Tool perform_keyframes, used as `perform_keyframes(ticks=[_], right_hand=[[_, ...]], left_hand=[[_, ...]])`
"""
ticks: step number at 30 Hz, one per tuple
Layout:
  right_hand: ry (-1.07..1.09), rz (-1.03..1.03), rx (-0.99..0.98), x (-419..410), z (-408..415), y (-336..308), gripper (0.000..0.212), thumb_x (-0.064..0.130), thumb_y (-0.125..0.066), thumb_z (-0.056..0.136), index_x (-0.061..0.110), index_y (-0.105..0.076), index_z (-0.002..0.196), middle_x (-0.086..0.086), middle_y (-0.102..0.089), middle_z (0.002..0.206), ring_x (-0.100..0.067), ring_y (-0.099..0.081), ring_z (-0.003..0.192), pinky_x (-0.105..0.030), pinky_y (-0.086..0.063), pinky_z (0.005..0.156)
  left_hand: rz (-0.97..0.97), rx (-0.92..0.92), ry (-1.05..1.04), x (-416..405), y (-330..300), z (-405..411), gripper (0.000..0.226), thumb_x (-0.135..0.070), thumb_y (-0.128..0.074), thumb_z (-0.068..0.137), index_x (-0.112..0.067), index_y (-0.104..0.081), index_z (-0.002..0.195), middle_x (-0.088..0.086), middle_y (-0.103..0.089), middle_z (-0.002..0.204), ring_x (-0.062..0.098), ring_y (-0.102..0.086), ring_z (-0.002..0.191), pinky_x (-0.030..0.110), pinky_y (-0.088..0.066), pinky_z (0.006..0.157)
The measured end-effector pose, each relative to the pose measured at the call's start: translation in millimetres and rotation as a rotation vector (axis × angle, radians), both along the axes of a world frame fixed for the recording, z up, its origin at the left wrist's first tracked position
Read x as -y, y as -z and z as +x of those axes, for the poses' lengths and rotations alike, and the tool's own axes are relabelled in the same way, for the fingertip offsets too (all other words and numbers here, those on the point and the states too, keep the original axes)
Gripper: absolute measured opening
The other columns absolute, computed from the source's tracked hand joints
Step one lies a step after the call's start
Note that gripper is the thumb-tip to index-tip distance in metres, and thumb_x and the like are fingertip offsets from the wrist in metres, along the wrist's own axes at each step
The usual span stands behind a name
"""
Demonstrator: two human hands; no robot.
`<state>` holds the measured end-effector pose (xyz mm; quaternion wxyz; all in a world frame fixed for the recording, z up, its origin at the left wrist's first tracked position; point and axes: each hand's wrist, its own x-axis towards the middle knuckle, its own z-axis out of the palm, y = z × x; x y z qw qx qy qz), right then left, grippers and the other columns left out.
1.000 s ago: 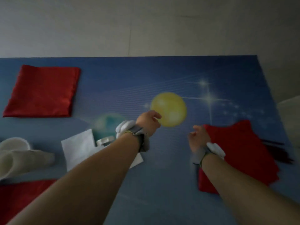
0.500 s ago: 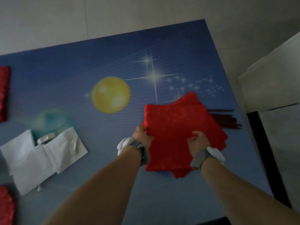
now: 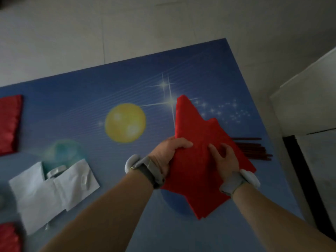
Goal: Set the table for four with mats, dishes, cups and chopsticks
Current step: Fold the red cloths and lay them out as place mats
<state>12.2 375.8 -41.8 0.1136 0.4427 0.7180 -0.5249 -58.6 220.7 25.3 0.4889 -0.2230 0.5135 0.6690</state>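
A stack of red cloth mats (image 3: 196,135) lies at the right of the blue table (image 3: 109,91). My left hand (image 3: 167,153) grips the top mat's left edge, thumb on top, and lifts it so it tilts up. My right hand (image 3: 224,157) presses flat on the red cloth beside it. Dark red chopsticks (image 3: 254,149) lie in a bundle just right of the mats, partly hidden under them. Another red mat (image 3: 10,124) lies at the far left edge, and a third red mat (image 3: 9,237) shows at the bottom left corner.
White paper napkins (image 3: 45,193) with small white pieces on them lie at the left front. The table's right edge runs close to the chopsticks. A pale cabinet or counter (image 3: 309,99) stands beyond it, with grey floor behind the table.
Both hands moved right from the table's middle to the red mat stack. My left hand took hold of the top mat's edge and raised it; the view swung right.
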Motion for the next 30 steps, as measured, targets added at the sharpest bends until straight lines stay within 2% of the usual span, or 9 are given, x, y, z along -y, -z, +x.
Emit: perform_keyframes(ticks=[4, 6, 8, 10, 12, 18, 20, 25, 30], right_hand=[[0.015, -0.326, -0.085, 15.0, -41.5, -13.6, 0.091, 0.085, -0.055, 0.058, 0.018, -0.06, 0.12, -0.001, -0.062, 0.125, -0.018, -0.056, 0.117, -0.036, -0.036, 0.109], [0.013, -0.417, -0.1, 27.5, -68.5, -31.5, 0.058, 0.072, -0.047, 0.078, 0.021, -0.063, 0.103, 0.001, -0.066, 0.112, -0.014, -0.059, 0.108, -0.028, -0.04, 0.101], [0.069, -0.493, -0.131, 32.1, -90.5, -36.4, 0.048, 0.051, -0.041, 0.093, 0.01, -0.066, 0.093, -0.004, -0.073, 0.087, -0.012, -0.07, 0.087, -0.019, -0.051, 0.076], [0.043, -0.682, -0.175, 45.4, -116.8, -41.1, 0.04, 0.036, -0.045, 0.095, 0.004, -0.066, 0.102, -0.005, -0.074, 0.081, -0.009, -0.071, 0.066, -0.016, -0.054, 0.055], [0.051, -0.732, -0.252, 60.7, -147.3, -40.0, 0.037, 0.024, -0.055, 0.089, 0.004, -0.061, 0.12, -0.005, -0.075, 0.086, -0.014, -0.072, 0.073, -0.023, -0.058, 0.065], [-0.059, -0.416, -0.378, 76.1, -227.2, -12.3, 0.014, 0.017, -0.064, 0.087, 0.013, -0.063, 0.1, -0.002, -0.068, 0.092, -0.011, -0.068, 0.077, -0.035, -0.053, 0.079], [-0.174, -0.239, -0.327, 87.4, -240.0, 4.8, 0.026, 0.021, -0.063, 0.088, 0.008, -0.062, 0.111, -0.001, -0.066, 0.094, -0.008, -0.065, 0.075, -0.031, -0.055, 0.075], [-0.444, 0.034, 0.044, 94.7, -235.2, 44.4, 0.067, 0.037, -0.065, 0.085, 0.008, -0.038, 0.139, -0.011, -0.05, 0.136, -0.027, -0.053, 0.12, -0.034, -0.044, 0.099], [-0.474, 0.13, 0.043, 106.2, -234.9, 59.0, 0.046, 0.024, -0.063, 0.088, 0.01, -0.05, 0.13, -0.01, -0.061, 0.121, -0.02, -0.059, 0.094, -0.027, -0.045, 0.081]], left_hand=[[0.231, -0.039, -0.016, 9.6, -39.9, -32.1, 0.046, -0.01, -0.038, 0.088, -0.004, -0.076, 0.063, 0.01, -0.072, 0.066, 0.019, -0.07, 0.057, 0.029, -0.058, 0.058], [0.276, -0.098, -0.11, 25.3, -52.0, -56.8, 0.044, -0.008, -0.039, 0.086, -0.005, -0.076, 0.062, 0.009, -0.073, 0.067, 0.019, -0.07, 0.058, 0.03, -0.059, 0.057], [0.297, -0.168, -0.184, 36.5, -62.7, -75.1, 0.03, -0.006, -0.048, 0.076, -0.006, -0.077, 0.067, 0.01, -0.074, 0.073, 0.021, -0.072, 0.064, 0.033, -0.06, 0.061], [0.305, -0.231, -0.258, 58.0, -62.9, -98.8, 0.026, -0.004, -0.052, 0.069, -0.007, -0.078, 0.072, 0.01, -0.074, 0.08, 0.022, -0.072, 0.07, 0.035, -0.06, 0.065], [0.273, -0.278, -0.316, 85.0, -57.3, -123.9, 0.03, -0.007, -0.049, 0.069, -0.008, -0.077, 0.078, 0.01, -0.074, 0.084, 0.023, -0.072, 0.073, 0.036, -0.06, 0.065], [-0.053, -0.281, -0.285, 165.5, -7.3, -180.1, 0.019, -0.017, -0.057, 0.079, -0.011, -0.063, 0.096, 0.006, -0.075, 0.076, 0.02, -0.072, 0.065, 0.035, -0.06, 0.058], [-0.174, -0.233, -0.296, 182.3, 24.2, -188.8, 0.011, -0.02, -0.057, 0.088, -0.013, -0.062, 0.094, 0.005, -0.074, 0.077, 0.019, -0.071, 0.064, 0.031, -0.059, 0.058], [-0.673, -0.176, -0.156, 205.4, 100.1, -173.2, 0.007, -0.017, -0.059, 0.089, -0.01, -0.06, 0.09, 0.011, -0.059, 0.092, 0.021, -0.053, 0.075, 0.032, -0.043, 0.069], [-0.767, -0.218, -0.2, 214.3, 139.6, -168.7, 0.018, -0.008, -0.062, 0.085, -0.011, -0.065, 0.103, 0.016, -0.068, 0.104, 0.028, -0.063, 0.089, 0.044, -0.051, 0.091]])
